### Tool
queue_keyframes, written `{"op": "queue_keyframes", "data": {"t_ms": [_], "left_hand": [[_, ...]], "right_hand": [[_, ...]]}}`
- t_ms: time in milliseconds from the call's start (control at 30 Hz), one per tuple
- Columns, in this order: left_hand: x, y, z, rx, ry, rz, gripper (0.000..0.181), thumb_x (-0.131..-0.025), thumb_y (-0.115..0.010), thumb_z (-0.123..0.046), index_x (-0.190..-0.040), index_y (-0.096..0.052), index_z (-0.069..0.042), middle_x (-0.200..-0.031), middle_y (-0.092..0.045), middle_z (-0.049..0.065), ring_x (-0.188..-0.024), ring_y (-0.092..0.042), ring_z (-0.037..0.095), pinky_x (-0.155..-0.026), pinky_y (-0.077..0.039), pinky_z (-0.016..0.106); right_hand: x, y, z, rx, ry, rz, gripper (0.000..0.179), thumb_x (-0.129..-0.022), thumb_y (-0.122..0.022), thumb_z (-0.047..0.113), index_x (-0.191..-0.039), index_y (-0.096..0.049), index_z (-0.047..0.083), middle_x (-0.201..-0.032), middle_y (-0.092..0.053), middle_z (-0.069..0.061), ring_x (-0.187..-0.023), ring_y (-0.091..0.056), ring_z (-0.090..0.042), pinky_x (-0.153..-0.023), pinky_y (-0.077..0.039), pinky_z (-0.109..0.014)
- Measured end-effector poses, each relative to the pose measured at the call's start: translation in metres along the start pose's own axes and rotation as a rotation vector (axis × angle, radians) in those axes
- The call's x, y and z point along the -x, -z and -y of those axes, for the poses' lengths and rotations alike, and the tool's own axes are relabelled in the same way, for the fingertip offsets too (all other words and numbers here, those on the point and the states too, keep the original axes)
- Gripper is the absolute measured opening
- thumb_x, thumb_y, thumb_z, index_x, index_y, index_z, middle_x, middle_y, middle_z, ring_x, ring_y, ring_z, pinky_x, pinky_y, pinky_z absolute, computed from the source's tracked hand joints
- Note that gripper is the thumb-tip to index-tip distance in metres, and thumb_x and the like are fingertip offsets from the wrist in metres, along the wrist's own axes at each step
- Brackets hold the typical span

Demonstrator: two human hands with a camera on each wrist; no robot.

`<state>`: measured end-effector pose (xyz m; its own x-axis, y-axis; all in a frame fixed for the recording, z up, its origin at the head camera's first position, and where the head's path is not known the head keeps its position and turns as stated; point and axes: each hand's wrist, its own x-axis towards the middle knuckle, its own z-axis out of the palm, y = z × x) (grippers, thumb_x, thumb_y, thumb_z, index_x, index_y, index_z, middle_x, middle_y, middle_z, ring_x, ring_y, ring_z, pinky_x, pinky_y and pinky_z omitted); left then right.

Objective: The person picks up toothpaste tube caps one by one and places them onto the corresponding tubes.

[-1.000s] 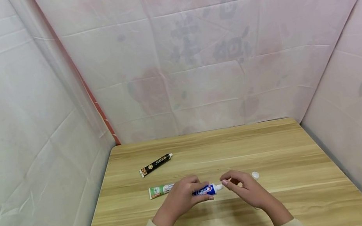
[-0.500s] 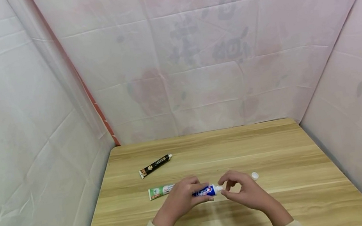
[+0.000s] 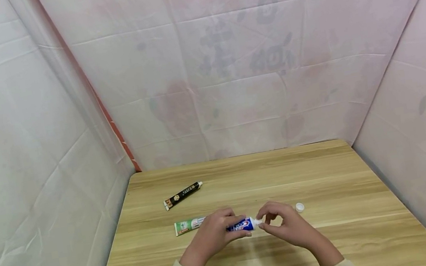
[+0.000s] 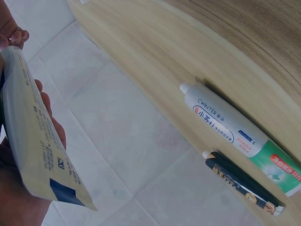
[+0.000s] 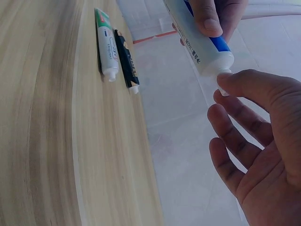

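My left hand grips a blue and white toothpaste tube, held above the table with its white tip toward the right. The thumb and index finger of my right hand pinch that narrow white tip; the right wrist view shows the other fingers loosely bent and apart. The pinch partly hides the tip, so I cannot tell a small cap from a bare nozzle. In the left wrist view the tube's flat printed back and crimped end face the camera. A round white cap lies on the table beyond my right hand.
A green and white toothpaste tube lies left of my left hand, partly covered by it. Farther back lies a black toothpaste tube. Pale fabric walls enclose the wooden table at the back and sides.
My right hand has moved slightly left, and its thumb and index finger have come onto the tube's white tip. The left hand and tube have stayed in place.
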<state>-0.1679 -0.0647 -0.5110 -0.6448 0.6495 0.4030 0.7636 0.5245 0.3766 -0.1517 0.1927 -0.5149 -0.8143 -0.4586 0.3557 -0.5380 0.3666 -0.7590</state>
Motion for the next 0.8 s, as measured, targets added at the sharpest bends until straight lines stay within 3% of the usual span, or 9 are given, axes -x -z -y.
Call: {"op": "queue_keyframes", "data": {"t_ms": [200, 400, 800], "left_hand": [[0.0005, 0.0011, -0.0007, -0.004, 0.009, 0.008, 0.047, -0.087, -0.065, -0.053, -0.120, -0.072, -0.020, -0.089, -0.060, -0.015, -0.067, -0.046, -0.006, -0.058, -0.037, 0.005], [0.0010, 0.0013, -0.0004, -0.007, 0.010, 0.008, 0.046, -0.087, -0.065, -0.053, -0.120, -0.072, -0.022, -0.089, -0.060, -0.015, -0.068, -0.047, -0.006, -0.059, -0.038, 0.006], [0.0004, 0.0019, -0.0014, -0.006, 0.011, 0.013, 0.046, -0.087, -0.065, -0.054, -0.120, -0.072, -0.022, -0.090, -0.061, -0.015, -0.069, -0.049, -0.005, -0.060, -0.039, 0.006]], "right_hand": [[0.0012, -0.0006, -0.0003, 0.006, -0.061, 0.015, 0.011, -0.093, -0.069, 0.025, -0.104, -0.069, 0.027, -0.099, -0.067, 0.012, -0.079, -0.062, -0.008, -0.075, -0.053, -0.033], [0.0017, 0.0000, -0.0003, 0.006, -0.107, 0.039, 0.010, -0.095, -0.066, 0.031, -0.104, -0.069, 0.030, -0.098, -0.066, 0.013, -0.081, -0.061, -0.008, -0.074, -0.052, -0.029], [0.0012, -0.0013, -0.0010, 0.000, -0.166, 0.037, 0.008, -0.096, -0.064, 0.032, -0.101, -0.069, 0.031, -0.098, -0.067, 0.013, -0.085, -0.061, -0.008, -0.076, -0.051, -0.028]]}}
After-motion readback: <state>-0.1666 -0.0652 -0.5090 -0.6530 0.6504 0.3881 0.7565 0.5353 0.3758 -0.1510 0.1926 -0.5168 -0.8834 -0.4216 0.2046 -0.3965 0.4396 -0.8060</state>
